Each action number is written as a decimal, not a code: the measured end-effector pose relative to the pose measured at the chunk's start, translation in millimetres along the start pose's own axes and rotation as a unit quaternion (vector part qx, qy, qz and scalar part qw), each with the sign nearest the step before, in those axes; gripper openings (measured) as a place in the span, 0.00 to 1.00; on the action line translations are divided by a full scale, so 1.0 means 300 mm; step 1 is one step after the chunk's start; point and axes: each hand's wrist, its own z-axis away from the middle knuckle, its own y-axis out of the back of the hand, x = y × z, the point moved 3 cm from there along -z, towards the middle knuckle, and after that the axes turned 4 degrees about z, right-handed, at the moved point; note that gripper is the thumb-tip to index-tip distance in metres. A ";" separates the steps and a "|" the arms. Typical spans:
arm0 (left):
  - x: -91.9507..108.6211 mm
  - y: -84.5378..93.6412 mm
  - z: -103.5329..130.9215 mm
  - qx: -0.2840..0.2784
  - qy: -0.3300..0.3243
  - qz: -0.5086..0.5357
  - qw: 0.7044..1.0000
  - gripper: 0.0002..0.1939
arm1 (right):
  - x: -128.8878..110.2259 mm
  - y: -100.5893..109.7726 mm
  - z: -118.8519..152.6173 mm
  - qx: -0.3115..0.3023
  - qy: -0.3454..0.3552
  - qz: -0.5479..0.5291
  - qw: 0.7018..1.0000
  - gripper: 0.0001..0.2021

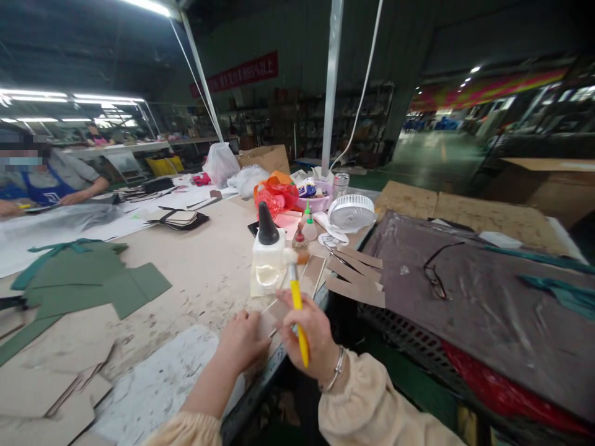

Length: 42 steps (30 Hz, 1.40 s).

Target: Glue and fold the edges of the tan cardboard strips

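My right hand [309, 334] is closed around a yellow-handled brush [297, 313], its pale bristles pointing up and away. My left hand [242, 337] has its fingers curled onto a flat beige piece [272, 316] at the table's edge; the right fingertips reach over the same piece. Just beyond stands a white glue bottle [268, 263] with a black cone top. Behind the brush is a small reddish-brown bottle [300, 241]. Another flat beige piece with a pale edge [313, 272] lies to the right of the brush head.
Beige strips [356, 288] overhang the right edge near scissors [341, 257]. A white fan [352, 212] stands behind them. Green pieces [88, 279] and stacked beige pieces [41, 384] lie left. Glasses [436, 279] rest on the covered crate at right. A co-worker [51, 179] sits far left.
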 end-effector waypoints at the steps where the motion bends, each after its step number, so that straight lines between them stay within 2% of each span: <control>1: -0.004 0.003 0.014 -0.008 0.008 -0.015 1.000 0.19 | 0.063 0.040 -0.011 0.016 -0.020 0.031 0.999 0.12; 3: -0.015 0.001 0.042 -0.004 0.007 -0.023 1.000 0.21 | 0.214 0.124 -0.024 0.022 -0.022 0.092 0.995 0.10; 5: -0.032 -0.017 0.071 0.014 0.003 -0.010 1.000 0.22 | 0.384 0.205 -0.023 -0.024 0.005 0.154 0.988 0.08; 8: -0.063 -0.072 0.112 0.080 -0.010 0.013 0.997 0.20 | 0.621 0.300 0.008 -0.193 0.034 0.261 0.945 0.09; 9: -0.073 -0.094 0.124 0.108 -0.015 0.022 0.994 0.20 | 0.680 0.330 0.020 -0.217 0.038 0.269 0.938 0.10; 11: -0.087 -0.136 0.143 0.157 -0.025 0.038 0.987 0.20 | 0.764 0.370 0.040 -0.251 0.049 0.277 0.926 0.11; 13: -0.097 -0.168 0.155 0.197 -0.029 0.045 0.979 0.20 | 0.815 0.384 0.055 -0.265 0.054 0.277 0.922 0.11; 18: -0.103 -0.183 0.167 0.252 -0.030 0.027 0.967 0.21 | 0.869 0.345 0.080 -0.279 0.052 0.282 0.916 0.12; 22: -0.092 -0.174 0.168 0.256 -0.038 0.020 0.966 0.20 | 0.871 0.317 0.089 -0.283 0.060 0.289 0.913 0.14; 26: -0.093 -0.166 0.173 0.268 -0.044 0.027 0.962 0.20 | 0.855 0.319 0.085 -0.279 0.067 0.297 0.911 0.15; 29: -0.087 -0.149 0.174 0.286 -0.049 0.053 0.956 0.19 | 0.811 0.322 0.074 -0.269 0.069 0.299 0.913 0.14; 31: -0.055 -0.122 0.166 0.304 -0.029 0.099 0.947 0.19 | 0.749 0.312 0.064 -0.260 0.070 0.299 0.915 0.13; 33: 0.017 -0.088 0.146 0.298 0.003 0.184 0.937 0.21 | 0.659 0.288 0.057 -0.247 0.071 0.295 0.920 0.13; 34: 0.068 -0.072 0.130 0.275 0.017 0.242 0.930 0.22 | 0.605 0.271 0.055 -0.237 0.074 0.286 0.925 0.13; 36: 0.195 -0.049 0.091 0.180 0.020 0.377 0.908 0.25 | 0.491 0.230 0.059 -0.226 0.080 0.265 0.934 0.12; 39: 0.367 -0.031 0.045 0.072 0.027 0.573 0.816 0.27 | 0.339 0.168 0.079 -0.245 0.109 0.223 0.937 0.11; 40: 0.406 -0.031 0.037 0.047 0.023 0.609 0.792 0.26 | 0.302 0.152 0.085 -0.253 0.112 0.211 0.938 0.10; 42: 0.444 -0.040 0.035 0.026 0.023 0.645 0.764 0.26 | 0.253 0.132 0.093 -0.265 0.104 0.198 0.938 0.09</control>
